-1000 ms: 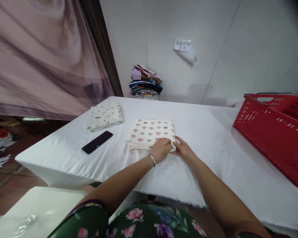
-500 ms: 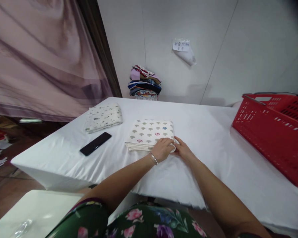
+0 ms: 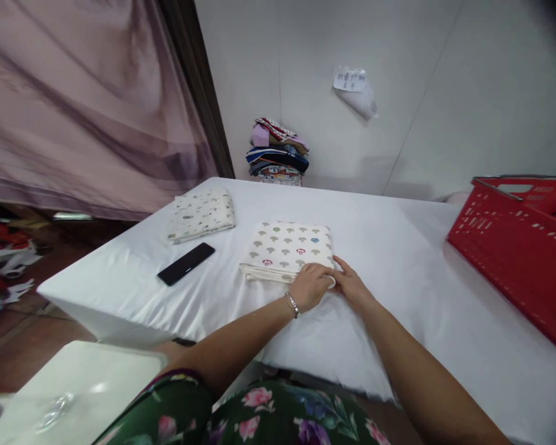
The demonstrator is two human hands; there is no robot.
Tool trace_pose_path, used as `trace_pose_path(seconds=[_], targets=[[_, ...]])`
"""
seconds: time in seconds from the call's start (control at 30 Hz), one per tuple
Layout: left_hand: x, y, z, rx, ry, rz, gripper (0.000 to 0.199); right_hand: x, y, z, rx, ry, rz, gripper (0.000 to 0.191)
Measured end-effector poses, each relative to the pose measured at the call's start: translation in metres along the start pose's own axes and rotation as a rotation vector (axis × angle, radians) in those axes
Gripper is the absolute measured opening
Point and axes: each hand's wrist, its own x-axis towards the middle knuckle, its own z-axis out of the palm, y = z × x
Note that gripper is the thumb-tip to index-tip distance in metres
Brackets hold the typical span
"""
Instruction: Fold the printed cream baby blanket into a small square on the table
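Observation:
A folded cream cloth (image 3: 290,247) with grey mushroom shapes and a few coloured ones lies flat in the middle of the white table. At its near right corner, my left hand (image 3: 311,286), with a bracelet at the wrist, has its fingers curled over the edge. My right hand (image 3: 352,285) meets it there from the right side, thumb and fingers closed on the same corner. A small whitish loop of the cloth's edge shows between the two hands. The fingertips are partly hidden.
A second folded patterned cloth (image 3: 202,216) and a black phone (image 3: 186,264) lie to the left on the white table (image 3: 380,241). A red basket (image 3: 514,259) stands at the right. Stacked fabrics (image 3: 278,151) rise behind the far edge. A pale stool (image 3: 97,371) is at lower left.
The whole view has shifted slightly, so things appear farther right. Both hands stay at the same corner of the folded cloth, with only slight finger movement.

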Motion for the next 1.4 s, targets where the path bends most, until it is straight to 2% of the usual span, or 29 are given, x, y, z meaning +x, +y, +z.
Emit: trace_pose_path(seconds=[0.2, 0.33, 0.53, 0.63, 0.73, 0.97, 1.13, 1.4], targets=[[-0.005, 0.005, -0.003, 0.068, -0.075, -0.031, 0.019, 0.001, 0.006, -0.001, -0.021, 0.01, -0.032, 0.068], [-0.016, 0.001, -0.014, 0.069, -0.041, -0.059, 0.022, 0.0, 0.005, 0.0, -0.026, 0.019, -0.026, 0.07], [-0.05, -0.033, -0.048, 0.119, 0.109, -0.263, 0.02, 0.001, 0.006, -0.003, -0.077, 0.029, -0.006, 0.071], [-0.066, -0.051, -0.065, 0.194, 0.092, -0.332, 0.017, 0.002, 0.008, -0.006, -0.126, 0.03, -0.006, 0.07], [-0.073, -0.061, -0.074, 0.242, 0.028, -0.331, 0.015, 0.003, 0.01, -0.008, -0.177, 0.051, -0.02, 0.069], [-0.078, -0.065, -0.071, 0.235, 0.043, -0.252, 0.021, 0.002, 0.009, -0.008, -0.223, 0.071, -0.031, 0.068], [-0.081, -0.065, -0.07, 0.224, 0.031, -0.252, 0.022, 0.0, 0.007, -0.008, -0.235, 0.073, -0.018, 0.07], [-0.055, -0.058, -0.06, 0.238, -0.037, -0.154, 0.02, 0.0, 0.006, -0.006, -0.231, 0.083, -0.016, 0.065]])
